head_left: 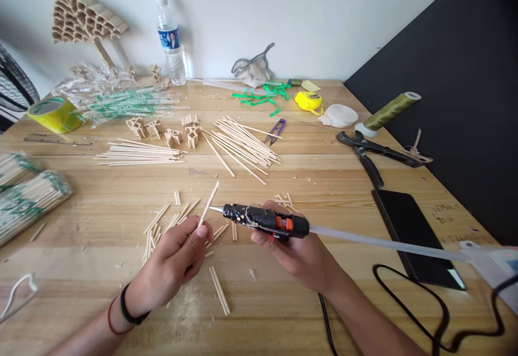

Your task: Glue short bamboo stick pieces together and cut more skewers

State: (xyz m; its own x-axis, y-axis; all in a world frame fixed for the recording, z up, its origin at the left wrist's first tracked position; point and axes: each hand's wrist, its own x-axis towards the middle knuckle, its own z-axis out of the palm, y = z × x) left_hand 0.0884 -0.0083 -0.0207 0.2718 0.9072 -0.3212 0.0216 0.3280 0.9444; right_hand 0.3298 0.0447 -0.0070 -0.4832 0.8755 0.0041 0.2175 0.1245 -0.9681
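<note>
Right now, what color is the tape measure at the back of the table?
Bright yellow, seen best in the head view.

The glue gun (263, 220) is black, with an orange-red part; the tape measure (308, 101) is bright yellow. The small scissors (277, 131) have purple handles. The table (299, 296) is light brown with wood grain lines, and the bottle label (169, 39) is blue

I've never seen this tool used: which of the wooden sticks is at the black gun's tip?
The short stick pinched in the left hand, raised and slanting; the loose sticks all lie on the table.
</note>
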